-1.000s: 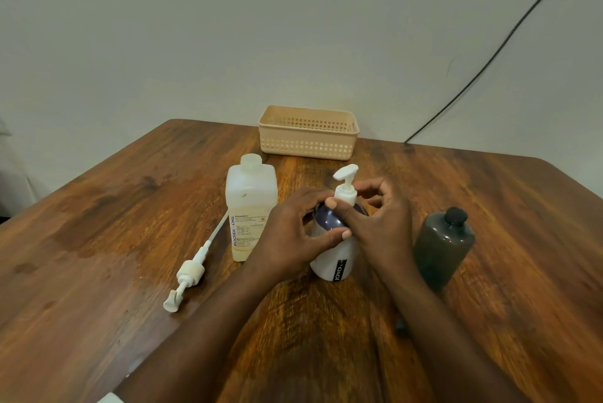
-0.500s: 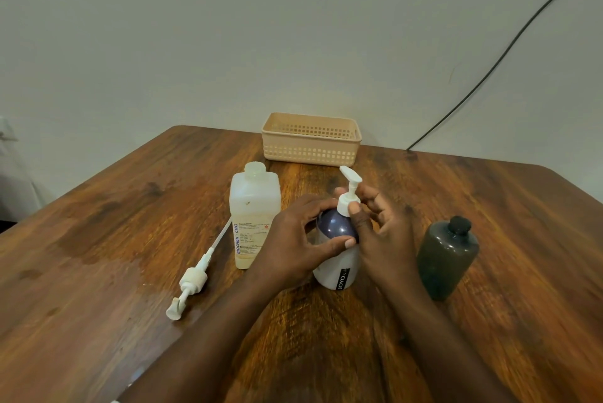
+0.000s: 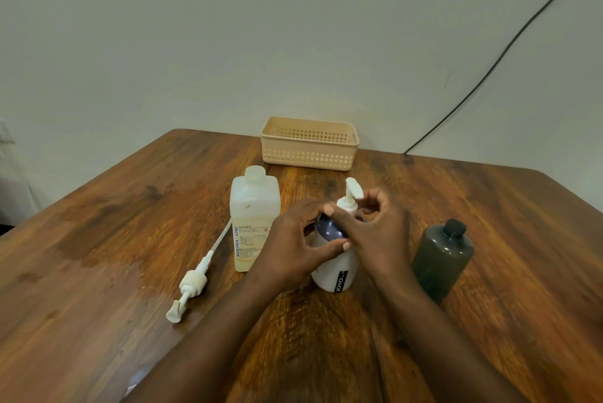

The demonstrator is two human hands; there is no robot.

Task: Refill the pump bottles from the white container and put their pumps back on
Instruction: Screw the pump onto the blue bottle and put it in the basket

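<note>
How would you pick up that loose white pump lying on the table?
Probably by its thick round collar, pinched from above across its sides. The loose pump lies flat on the table, nozzle toward the person and thin tube running away toward the white container. The collar looks the widest, sturdiest part; the tube seems too thin and bendy to hold.

The desk point(image 3: 98, 239) is reddish-brown wood with dark grain streaks. The basket point(image 3: 309, 154) is beige with a grid of holes. The container point(image 3: 254, 216) is translucent white with blue lettering; one bottle point(image 3: 336, 272) white with a dark-blue shoulder, the other point(image 3: 440, 259) dark smoky grey, black-capped. Both pumps point(image 3: 350, 197) point(image 3: 192, 285) are white.
</note>
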